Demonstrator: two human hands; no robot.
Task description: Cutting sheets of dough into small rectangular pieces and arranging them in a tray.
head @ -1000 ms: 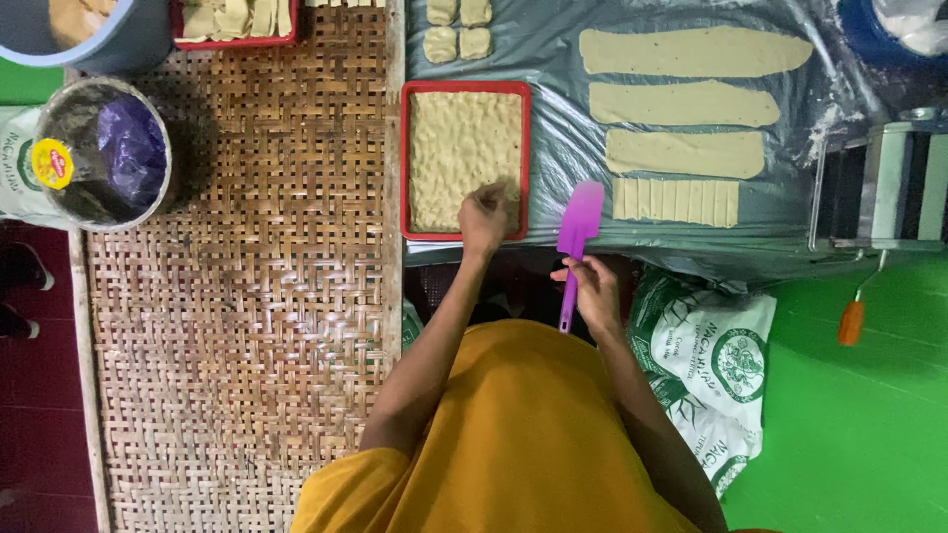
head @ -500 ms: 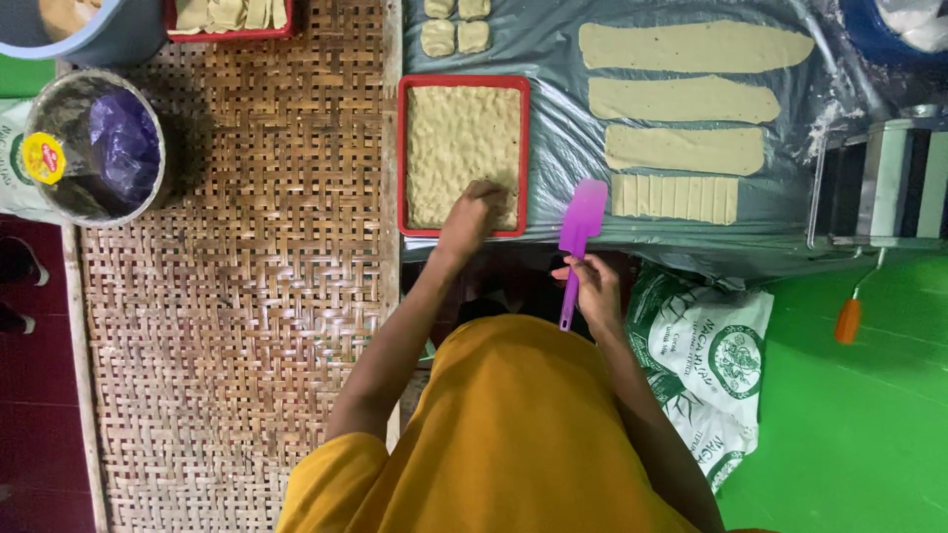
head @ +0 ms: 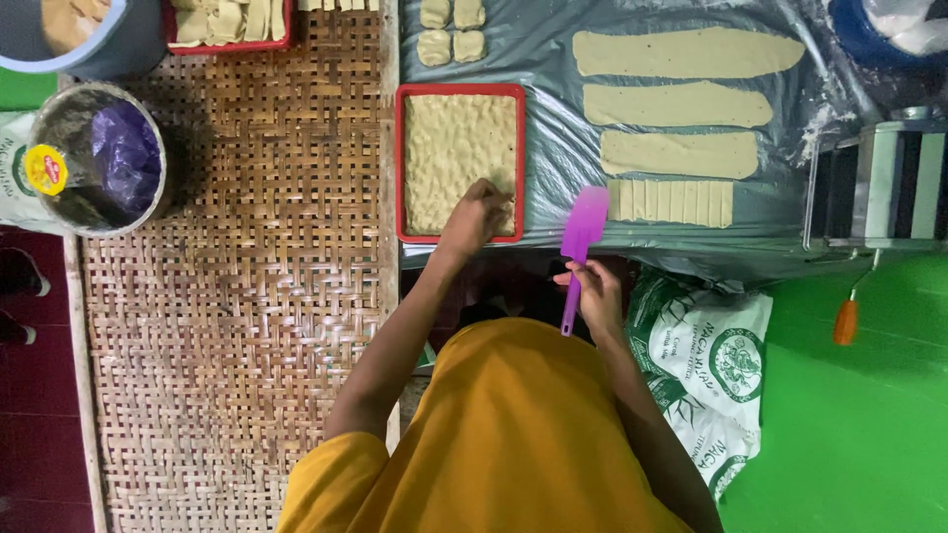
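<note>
While we looked down from the head camera, these lines ran from left to right.

Far left: we saw a round metal bucket holding a purple plastic bag and a yellow-lidded jar, standing on the edge of a woven mat.

Top left: we saw a grey bowl at the frame's edge and a second red tray stacked with pale dough pieces, only partly in view.

Middle: we saw a red tray filled with a dimpled layer of dough, lying just where the mat met the plastic sheet.

Left hand: our left hand rested on the dough at the tray's near right corner, fingers curled down onto it; we could not tell whether they pinched any dough, as the knuckles hid the tips.

Right hand: our right hand gripped the handle of a purple spatula, its blade pointing away over the near edge of the sheet.

Sheet: we saw three long dough strips laid one below another, and nearest us a fourth strip cut into small rectangles.

Right: we saw a metal roller machine with an orange-handled crank hanging below it.

Near right: a printed white sack lay beside the yellow shirt.
</note>
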